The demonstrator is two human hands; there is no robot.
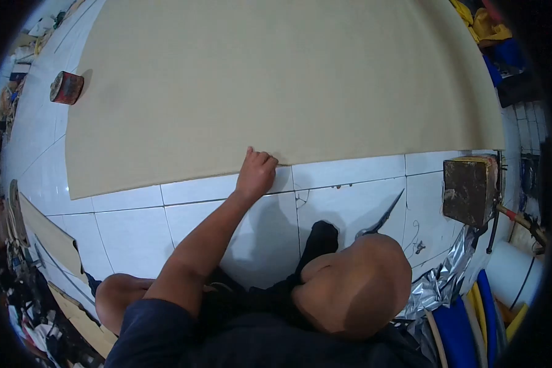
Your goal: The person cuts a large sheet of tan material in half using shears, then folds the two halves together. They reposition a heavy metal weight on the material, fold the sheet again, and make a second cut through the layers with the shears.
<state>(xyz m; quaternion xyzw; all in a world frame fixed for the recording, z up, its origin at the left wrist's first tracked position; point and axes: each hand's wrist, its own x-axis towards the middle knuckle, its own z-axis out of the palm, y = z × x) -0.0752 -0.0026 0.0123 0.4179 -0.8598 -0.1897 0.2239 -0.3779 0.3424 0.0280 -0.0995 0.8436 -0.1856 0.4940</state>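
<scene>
A large tan sheet (276,86) of fabric-like material lies spread over the tiled floor. My left hand (257,172) is at its near edge, with fingers curled and closed on that edge; the fingertips are partly hidden. My right hand does not show. On the tiles, just beyond my bent knee, lies a pair of scissors (386,216) with the blades pointing away from me. The handles are partly covered by the knee.
A round, worn red tin (67,88) rests at the sheet's left edge. By the right corner stands a dark brown block (470,191). Crumpled silver foil (438,276) and blue and yellow rolls (484,306) lie at lower right. Loose threads (416,233) are on the white tiles (343,205).
</scene>
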